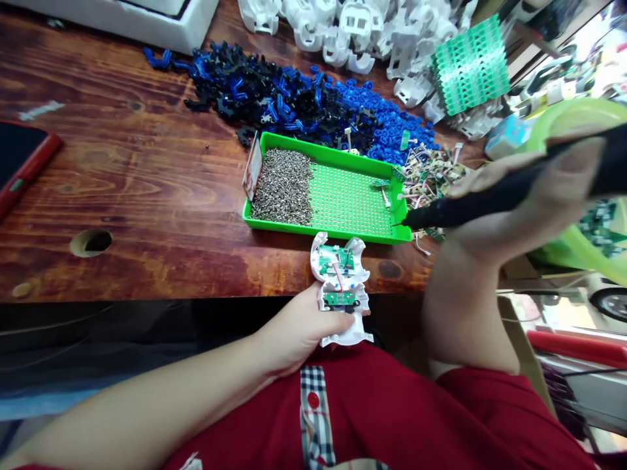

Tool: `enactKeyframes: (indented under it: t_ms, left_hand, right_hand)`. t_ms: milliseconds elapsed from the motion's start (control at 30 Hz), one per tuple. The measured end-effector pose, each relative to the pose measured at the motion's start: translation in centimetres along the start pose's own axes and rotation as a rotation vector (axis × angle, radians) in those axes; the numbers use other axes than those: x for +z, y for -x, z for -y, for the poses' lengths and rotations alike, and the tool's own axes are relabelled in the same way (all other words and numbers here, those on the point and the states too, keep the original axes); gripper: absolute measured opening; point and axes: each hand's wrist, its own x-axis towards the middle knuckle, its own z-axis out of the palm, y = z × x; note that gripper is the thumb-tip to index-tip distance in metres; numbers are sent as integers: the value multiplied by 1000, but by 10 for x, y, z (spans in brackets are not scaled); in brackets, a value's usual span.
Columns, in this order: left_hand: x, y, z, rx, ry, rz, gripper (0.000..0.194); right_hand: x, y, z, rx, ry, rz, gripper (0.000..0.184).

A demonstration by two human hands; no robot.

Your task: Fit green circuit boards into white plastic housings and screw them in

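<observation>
My left hand (313, 323) grips a white plastic housing (345, 335) just in front of the table edge, thumb lying across it. Two green circuit boards (339, 299) sit inside that housing, with a thin wire between them. In my right hand (529, 202) is a black electric screwdriver (475, 205), held nearly level with its bit pointing left. Its tip appears over the right end of a green basket (333, 233), apart from the housing. Small screws (284, 186) fill the left part of that basket, and small wired boards (382, 189) lie at its right end.
Blue and black plastic parts (274, 91) are heaped behind the basket, white housings (337, 26) farther back. Wired boards (431, 173) pile up at right, near a light green tub (553, 124). A stack of green panels (473, 65) stands behind. A red-edged device (44, 153) lies far left.
</observation>
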Motion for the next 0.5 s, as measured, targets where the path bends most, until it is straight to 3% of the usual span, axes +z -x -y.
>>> enactKeyframes:
  t_ms: [100, 267, 500]
  left_hand:
    - [1, 0, -2, -19, 6, -14, 34]
    - [2, 0, -4, -29, 26, -11, 48]
    - [1, -1, -4, -31, 32, -3, 45]
  right_hand:
    - [4, -4, -24, -169, 57, 70, 6]
    - [5, -3, -34, -149, 99, 129, 6]
    - [7, -2, -38, -170, 73, 181, 6]
